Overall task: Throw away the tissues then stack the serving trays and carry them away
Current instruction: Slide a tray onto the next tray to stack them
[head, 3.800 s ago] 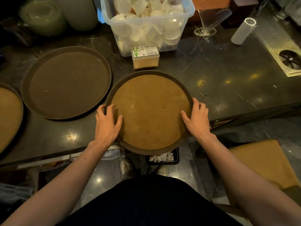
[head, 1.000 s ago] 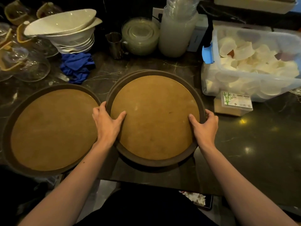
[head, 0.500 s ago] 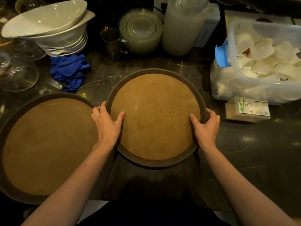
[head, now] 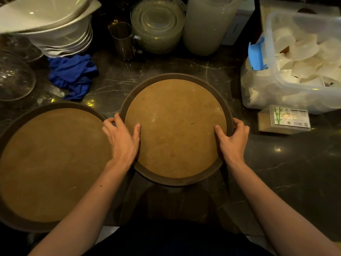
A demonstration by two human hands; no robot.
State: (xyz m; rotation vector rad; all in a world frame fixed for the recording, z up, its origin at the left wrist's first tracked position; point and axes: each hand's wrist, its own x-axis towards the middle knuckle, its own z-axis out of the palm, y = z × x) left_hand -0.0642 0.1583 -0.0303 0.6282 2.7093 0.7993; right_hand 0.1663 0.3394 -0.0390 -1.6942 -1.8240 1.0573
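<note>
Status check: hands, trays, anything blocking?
Both hands, left and right, grip the held tray. Second tray lies alongside, left. Nothing between them.

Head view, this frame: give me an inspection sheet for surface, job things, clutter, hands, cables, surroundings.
Surface: dark marble counter, glossy, light glints.
Job things: round tray held at centre; second tray lies to its left, unstacked. Tissues: nothing seen.
Clutter: blue cloth, bowl stack, metal cup, glass plates, jug, clear bin of white cups, small box.
Hands: left hand and right hand grip opposite rims of the centre tray, thumbs on top.
Cables: nothing seen.
Surroundings: dim; glassware at far left.
</note>
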